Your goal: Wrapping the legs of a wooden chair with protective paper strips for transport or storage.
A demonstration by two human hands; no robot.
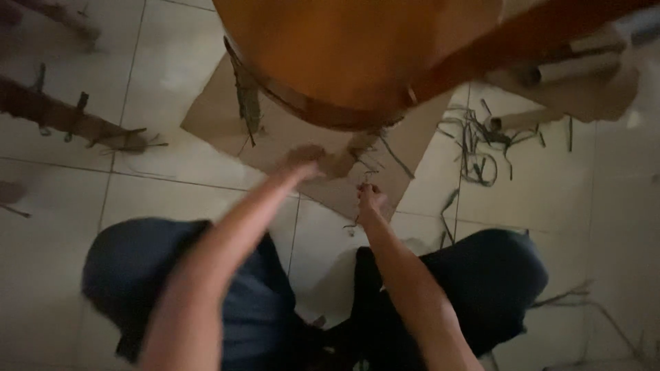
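Just beyond the fingertips of both hands hangs a rounded orange-brown wooden body (344, 48) with a dark rim band, long axis running up-frame. Left hand (306, 159), blurred, and right hand (370, 199) pinch thin fibre strips (361, 180); grip extent unclear.

This looks like a home craft workspace on the floor rather than a fitted workshop. Pale square floor tiles (172, 62) carry a flattened brown cardboard sheet (302, 148), scattered thin dark fibre strips (478, 148), cardboard tubes (522, 122), and a large rounded orange-brown wooden vessel (330, 48).
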